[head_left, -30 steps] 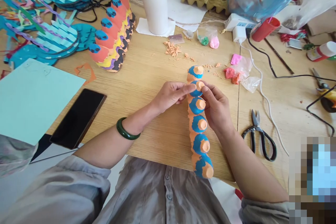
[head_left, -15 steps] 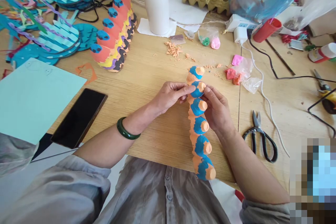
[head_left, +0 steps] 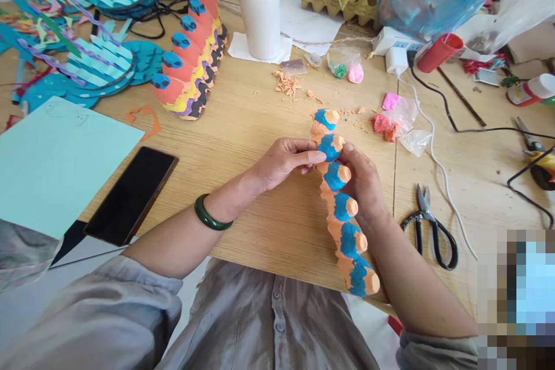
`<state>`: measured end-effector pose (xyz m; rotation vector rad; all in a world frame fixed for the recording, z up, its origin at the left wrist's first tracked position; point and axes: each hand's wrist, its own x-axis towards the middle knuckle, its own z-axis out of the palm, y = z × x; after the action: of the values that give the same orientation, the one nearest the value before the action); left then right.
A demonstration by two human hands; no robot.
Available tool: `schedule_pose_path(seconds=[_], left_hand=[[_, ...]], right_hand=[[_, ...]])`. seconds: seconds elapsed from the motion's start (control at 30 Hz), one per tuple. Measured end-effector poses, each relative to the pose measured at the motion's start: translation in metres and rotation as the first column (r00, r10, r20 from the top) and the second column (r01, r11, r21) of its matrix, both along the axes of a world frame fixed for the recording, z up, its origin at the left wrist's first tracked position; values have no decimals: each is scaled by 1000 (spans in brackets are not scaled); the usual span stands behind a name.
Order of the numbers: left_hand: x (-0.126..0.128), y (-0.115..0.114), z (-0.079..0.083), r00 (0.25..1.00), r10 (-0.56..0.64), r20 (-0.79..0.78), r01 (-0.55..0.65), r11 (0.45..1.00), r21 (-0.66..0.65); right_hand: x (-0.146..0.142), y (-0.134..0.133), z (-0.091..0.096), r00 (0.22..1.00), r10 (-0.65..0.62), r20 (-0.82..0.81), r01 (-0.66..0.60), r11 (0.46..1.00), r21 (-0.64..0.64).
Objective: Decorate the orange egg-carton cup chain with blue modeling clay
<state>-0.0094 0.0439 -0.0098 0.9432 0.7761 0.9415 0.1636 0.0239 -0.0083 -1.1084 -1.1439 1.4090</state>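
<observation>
A strip of egg carton, orange with blue patches on its row of cups, slants over the near part of the table. My left hand grips it at the second cup from the far end, thumb on the blue patch and fingers beneath. On the other side of that same cup, my right hand holds the edge between thumb and fingers; some of its fingertips are hidden behind the strip. The strip's near end reaches out past the table's front edge.
Black-handled scissors lie right of my right hand. A phone and a pale green sheet are at the left. Beyond stand a painted egg-carton piece and a white bottle. Orange scraps and a white cable lie farther back.
The near end of the egg-carton strip has swung to the right, so the strip slants more. Both hands keep hold of it and have shifted slightly right.
</observation>
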Motion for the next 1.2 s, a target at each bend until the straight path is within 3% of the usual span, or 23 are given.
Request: schedule_pose_path(seconds=[0.1,0.47,0.7,1.0,1.2], left_hand=[[1,-1,-1,999,34,-9,-34,999,-16],[2,-2,2,998,66,11,-64,994,-85],[0,2,2,999,-32,43,36,995,-96],[3,-1,-2,996,88,-2,-88,993,-84],[4,2,0,988,69,136,-37,973,-228]], right_hand=[[-1,-2,0,996,-29,-82,23,997,-72],[-2,-1,-4,987,-34,-156,25,998,-62],[-4,-1,-1,986,-39,-165,23,995,-97],[-5,-4,-4,988,-33,-154,22,997,-72],[-7,-2,1,983,-16,-181,-15,986,-168]])
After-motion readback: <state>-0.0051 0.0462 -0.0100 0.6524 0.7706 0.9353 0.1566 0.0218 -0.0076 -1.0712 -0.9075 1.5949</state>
